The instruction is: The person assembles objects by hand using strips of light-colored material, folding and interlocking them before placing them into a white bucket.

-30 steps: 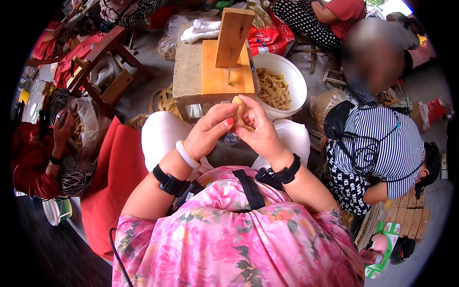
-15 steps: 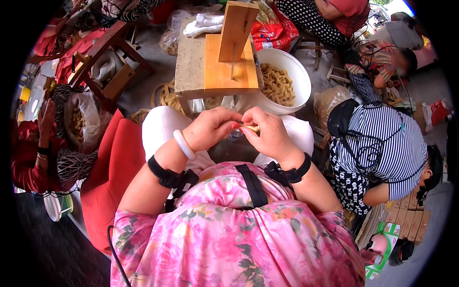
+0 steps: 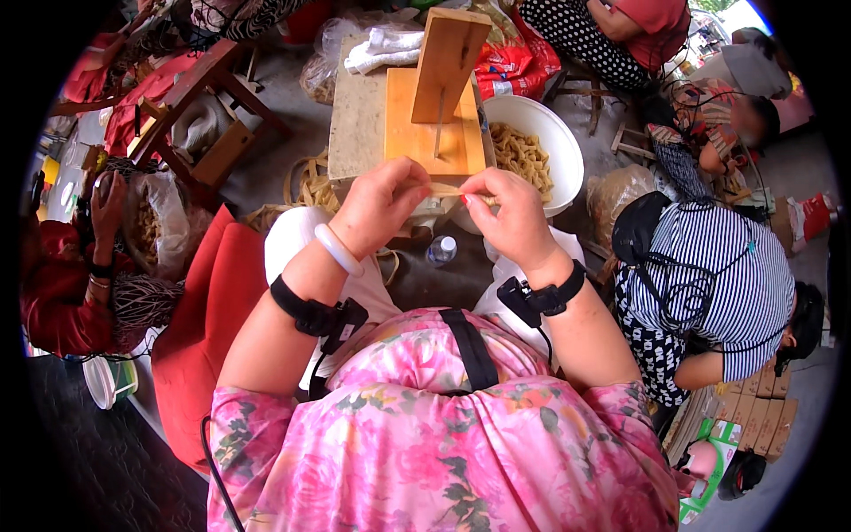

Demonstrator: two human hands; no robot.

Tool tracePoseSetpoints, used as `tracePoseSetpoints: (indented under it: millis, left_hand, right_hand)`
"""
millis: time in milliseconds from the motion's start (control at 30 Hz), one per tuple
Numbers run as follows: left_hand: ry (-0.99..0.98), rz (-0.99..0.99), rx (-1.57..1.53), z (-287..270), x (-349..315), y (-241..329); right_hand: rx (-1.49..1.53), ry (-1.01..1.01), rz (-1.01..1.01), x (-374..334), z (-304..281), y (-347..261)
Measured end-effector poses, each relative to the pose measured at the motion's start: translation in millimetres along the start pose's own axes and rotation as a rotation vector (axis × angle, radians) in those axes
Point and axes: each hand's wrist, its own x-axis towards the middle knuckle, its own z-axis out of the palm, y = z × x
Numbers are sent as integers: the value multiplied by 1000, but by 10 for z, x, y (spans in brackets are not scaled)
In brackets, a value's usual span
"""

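Note:
My left hand (image 3: pixel 383 202) and my right hand (image 3: pixel 509 216) meet over my lap, each pinching one end of a thin tan strip (image 3: pixel 444 190). The strip runs taut between the fingertips; its material is too small to make out. Some of it seems tucked into my right palm, partly hidden. Just beyond my hands is a wooden stand (image 3: pixel 450 66) with an upright board and a thin metal spike (image 3: pixel 440 124). It rests on a low worn bench (image 3: pixel 356 111). To the right of the bench, a white bucket (image 3: pixel 567 164) holds many tan folded pieces (image 3: pixel 519 160).
White cloths (image 3: pixel 386 49) lie at the bench's far end. A capped clear bottle (image 3: pixel 441 250) stands between my knees. Tan strips (image 3: pixel 312 188) lie left of the bench. A red chair (image 3: pixel 208 328) is at my left; a person in stripes (image 3: pixel 718 266) bends close on my right.
My hands have moved apart and slightly forward, drawing the tan strip out between them. The bottle between my knees shows more fully now.

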Motion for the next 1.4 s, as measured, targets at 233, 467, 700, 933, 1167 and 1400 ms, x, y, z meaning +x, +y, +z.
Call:
tracePoseSetpoints:
  millis: [233,467,700,933,1167,1400]
  left_hand:
    - [128,-20,-154,-23,562,-211]
    - [201,-181,-352,-215,335,-238]
    - [-81,-580,-1220,-63,-162,-188]
    - [-180,-706,-1141,183,-407,-264]
    - [-275,-400,-1103,289,-486,-425]
    - [-190,171,217,590,-374,159]
  right_hand:
    - [-6,64,38,569,84,328]
    - [473,-56,502,224,-9,770]
    - [1457,-162,685,-191,-221,538]
    - [1194,-177,694,-512,-140,376]
    - [1067,-184,731,-751,-57,245]
    - [927,-265,704,-752,23,141]
